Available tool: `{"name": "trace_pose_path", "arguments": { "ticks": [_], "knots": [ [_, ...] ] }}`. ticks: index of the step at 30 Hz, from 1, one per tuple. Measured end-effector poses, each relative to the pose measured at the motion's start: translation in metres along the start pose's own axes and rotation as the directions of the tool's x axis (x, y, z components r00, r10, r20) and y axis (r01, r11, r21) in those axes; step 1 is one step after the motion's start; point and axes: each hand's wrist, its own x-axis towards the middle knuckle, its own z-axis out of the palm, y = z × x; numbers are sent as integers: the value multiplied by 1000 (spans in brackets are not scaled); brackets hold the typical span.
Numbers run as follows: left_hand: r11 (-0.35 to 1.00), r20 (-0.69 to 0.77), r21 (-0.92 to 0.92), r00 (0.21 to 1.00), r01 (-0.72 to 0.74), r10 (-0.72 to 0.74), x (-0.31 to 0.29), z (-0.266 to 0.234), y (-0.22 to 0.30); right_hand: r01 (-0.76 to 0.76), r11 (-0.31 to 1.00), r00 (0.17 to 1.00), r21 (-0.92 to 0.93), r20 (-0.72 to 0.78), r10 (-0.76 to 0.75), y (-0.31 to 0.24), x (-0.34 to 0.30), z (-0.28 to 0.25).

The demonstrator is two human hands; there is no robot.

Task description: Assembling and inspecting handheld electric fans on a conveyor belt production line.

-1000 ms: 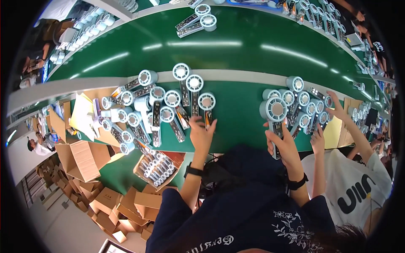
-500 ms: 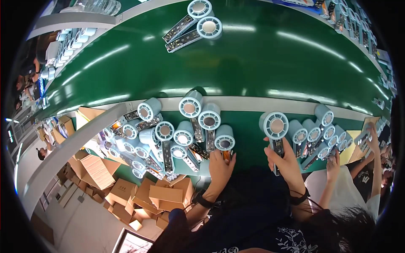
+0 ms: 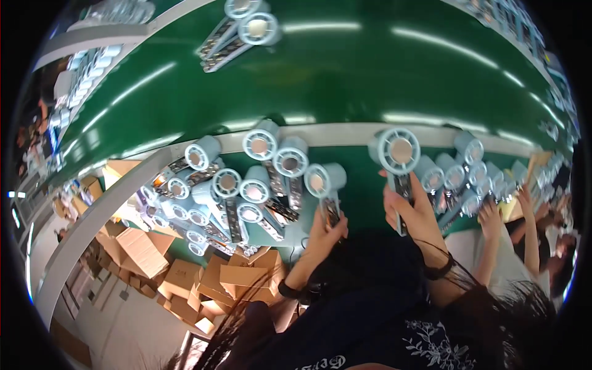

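right hand (image 3: pixel 416 213): closed round a unit (image 3: pixel 401 153) by its bare board (image 3: pixel 404 185); could mar it if squeezed hard
left hand (image 3: pixel 327 233): curled round a second unit (image 3: pixel 318 182), low down; might drop it if gripped loosely
left pile (image 3: pixel 227 183): close beside; likely to snag if brushed
right pile (image 3: pixel 478 177): near a co-worker's hand (image 3: pixel 491 221); might get bumped
rail (image 3: pixel 345 134): across the way to the green top (image 3: pixel 339 74)

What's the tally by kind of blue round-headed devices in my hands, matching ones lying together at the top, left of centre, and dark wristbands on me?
Held devices: 2, left device in left hand, right device in right hand
Top devices: 2, front device, back device
Wristbands: 2, left wristband, right wristband
Total: 6
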Motion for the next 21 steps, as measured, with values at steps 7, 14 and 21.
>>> {"name": "trace_pose_path", "arguments": {
  "ticks": [7, 14, 21],
  "knots": [
    [894, 309, -449, 940, 13, 141, -34, 37, 59, 162, 924, 947, 347, 208, -244, 5, -63, -21],
    [875, 513, -472, 774, -107, 371, -94, 73, 80, 344, 887, 881, 308, 221, -419, 16, -148, -31],
    [895, 582, -435, 727, -99, 363, -118, 95, 62, 465, 821, 822, 330, 184, -540, 39, -196, -45]
  ]
}}
